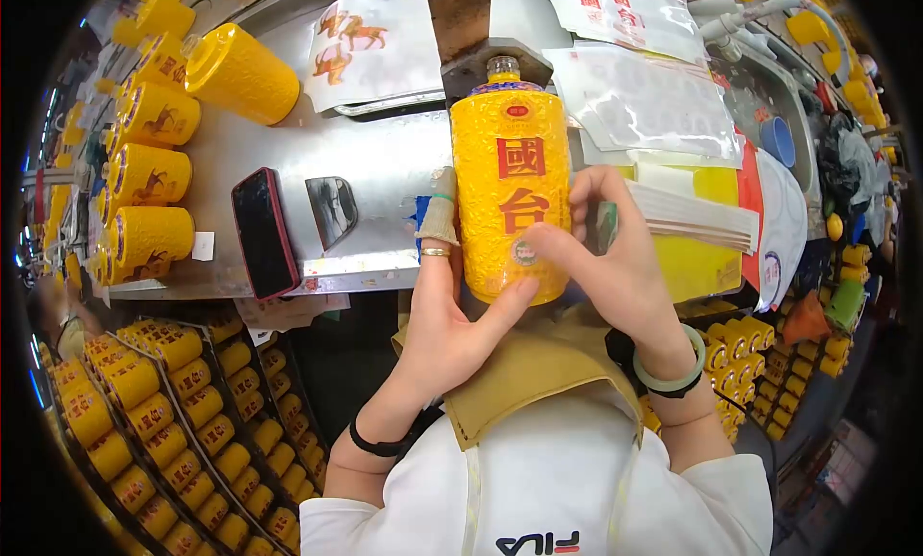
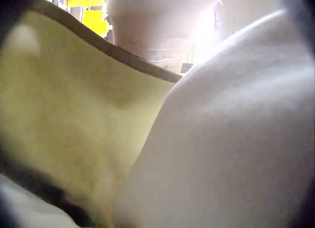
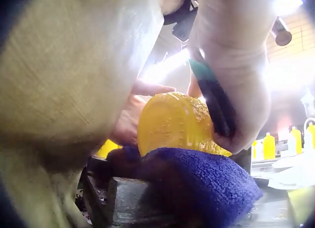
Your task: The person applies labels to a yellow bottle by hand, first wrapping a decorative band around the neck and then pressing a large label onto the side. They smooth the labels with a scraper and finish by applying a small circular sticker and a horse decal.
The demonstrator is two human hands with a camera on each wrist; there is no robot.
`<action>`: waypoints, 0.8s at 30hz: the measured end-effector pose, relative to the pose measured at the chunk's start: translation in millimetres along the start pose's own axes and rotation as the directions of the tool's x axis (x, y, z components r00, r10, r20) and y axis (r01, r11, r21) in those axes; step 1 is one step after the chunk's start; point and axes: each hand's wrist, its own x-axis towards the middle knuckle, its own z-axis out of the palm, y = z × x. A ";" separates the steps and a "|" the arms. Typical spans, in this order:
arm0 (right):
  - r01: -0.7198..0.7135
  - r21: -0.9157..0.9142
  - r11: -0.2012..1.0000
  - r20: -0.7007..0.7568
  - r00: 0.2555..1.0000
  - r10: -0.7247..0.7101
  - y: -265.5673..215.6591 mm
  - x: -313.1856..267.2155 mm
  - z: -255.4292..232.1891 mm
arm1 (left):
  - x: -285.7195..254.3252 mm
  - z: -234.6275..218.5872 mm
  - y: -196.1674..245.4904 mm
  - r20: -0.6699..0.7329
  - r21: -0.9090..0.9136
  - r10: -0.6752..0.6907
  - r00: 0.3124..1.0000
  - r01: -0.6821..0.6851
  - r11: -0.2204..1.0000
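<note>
A yellow bottle [image 1: 510, 195] with red characters lies front up, its clear neck toward the metal fixture [image 1: 461, 22]. My left hand [image 1: 447, 335] grips its left side, thumb on the lower front, a cloth cover on one finger. With its thumb, my right hand [image 1: 615, 267] presses by a small round sticker [image 1: 524, 252] near the base; its curled fingers hold a dark, green-ended strip [image 1: 606, 227]. The right wrist view shows the bottle's base [image 3: 165, 124] over a blue cloth [image 3: 206, 179]. Apron and shirt fill most of the left wrist view.
Yellow bottles [image 1: 154, 176] stand at the left, beside a phone [image 1: 266, 231] and a dark-edged piece [image 1: 332, 210]. Sticker sheets [image 1: 644, 99] lie behind and to the right, with paper strips [image 1: 697, 214] below. Racks of bottles [image 1: 163, 402] fill the lower left. A sink holds a blue cup [image 1: 777, 140].
</note>
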 end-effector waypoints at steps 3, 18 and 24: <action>-0.016 0.067 0.998 0.022 1.000 0.015 0.9 -0.5 -3.3 | 1.0 -2.3 1.4 -0.008 -0.025 0.034 0.999 -0.034 0.999; -0.055 0.091 0.994 0.056 0.997 0.050 7.5 0.0 -6.2 | -1.9 -1.4 -3.2 -0.033 -0.057 -0.022 0.999 0.020 0.998; -0.037 0.075 0.997 0.062 0.998 0.032 5.0 0.8 -6.8 | -1.7 -2.2 -4.6 -0.040 -0.009 -0.013 0.999 0.013 1.000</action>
